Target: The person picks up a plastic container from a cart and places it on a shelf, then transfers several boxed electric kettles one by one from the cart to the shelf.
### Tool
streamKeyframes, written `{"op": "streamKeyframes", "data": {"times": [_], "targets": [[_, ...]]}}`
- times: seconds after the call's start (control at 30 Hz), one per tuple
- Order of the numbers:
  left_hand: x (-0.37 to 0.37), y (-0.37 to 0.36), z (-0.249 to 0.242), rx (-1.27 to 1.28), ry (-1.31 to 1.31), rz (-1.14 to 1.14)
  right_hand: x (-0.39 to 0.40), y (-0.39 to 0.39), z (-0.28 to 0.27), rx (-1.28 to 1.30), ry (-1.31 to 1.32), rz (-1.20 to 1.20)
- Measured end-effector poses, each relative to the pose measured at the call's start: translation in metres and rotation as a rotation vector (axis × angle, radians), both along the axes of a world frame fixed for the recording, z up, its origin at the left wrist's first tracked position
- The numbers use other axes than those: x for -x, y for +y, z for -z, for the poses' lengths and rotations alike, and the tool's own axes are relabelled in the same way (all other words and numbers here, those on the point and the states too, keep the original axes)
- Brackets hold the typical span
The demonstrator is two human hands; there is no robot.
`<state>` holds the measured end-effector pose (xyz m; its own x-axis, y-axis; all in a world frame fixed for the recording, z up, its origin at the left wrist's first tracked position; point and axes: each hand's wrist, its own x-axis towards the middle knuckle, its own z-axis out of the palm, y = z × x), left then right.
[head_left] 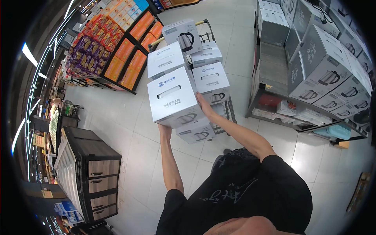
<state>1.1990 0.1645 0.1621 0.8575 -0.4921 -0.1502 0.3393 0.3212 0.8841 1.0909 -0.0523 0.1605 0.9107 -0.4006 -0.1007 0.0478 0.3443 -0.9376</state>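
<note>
A large white kettle box [174, 96] is between my two hands, at the near end of a loaded shopping cart [229, 113]. My left hand [165, 131] is under its lower left corner, with the fingers mostly hidden beneath it. Against the box's right side lies my right hand [204, 106], its fingertips partly out of sight. Below the held box, another kettle box [194, 131] shows its printed side. More kettle boxes fill the cart beyond, one [182, 36] standing highest at the far end and one [211, 82] just right of the held box.
Stacked kettle boxes [325, 74] crowd a shelf at the right, with a bare grey shelf board [272, 66] beside them. Snack packs [88, 55] fill a black rack at the upper left. A dark wooden drawer cabinet [102, 172] stands at the lower left.
</note>
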Motion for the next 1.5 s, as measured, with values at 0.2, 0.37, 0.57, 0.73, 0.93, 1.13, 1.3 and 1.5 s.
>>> {"op": "streamKeyframes", "data": {"times": [0.2,0.37,0.57,0.73,0.93,1.13,1.3,1.5], "targets": [[0.013,0.006,-0.007,-0.024,0.010,-0.035,0.010,0.005,-0.002,-0.053,0.016,-0.033],[0.026,0.022,-0.011,-0.143,-0.015,-0.041,0.028,0.012,-0.007,-0.244,-0.087,-0.123],[0.098,0.020,-0.052,-0.181,-0.043,-0.105,0.106,0.018,-0.080,-0.246,-0.043,-0.081],[0.161,0.014,-0.054,-0.194,-0.138,-0.107,0.168,0.000,-0.084,-0.082,-0.026,-0.138],[0.228,-0.031,-0.062,-0.140,-0.125,-0.118,0.241,-0.030,-0.064,-0.007,0.021,-0.129],[0.263,-0.078,-0.033,-0.086,-0.085,-0.004,0.303,-0.076,-0.067,0.118,0.011,-0.028],[0.285,-0.124,-0.022,-0.111,-0.056,0.089,0.347,-0.111,-0.050,0.178,-0.015,0.078],[0.303,-0.174,0.002,-0.128,-0.142,0.170,0.385,-0.148,-0.037,0.186,-0.005,0.146]]}}
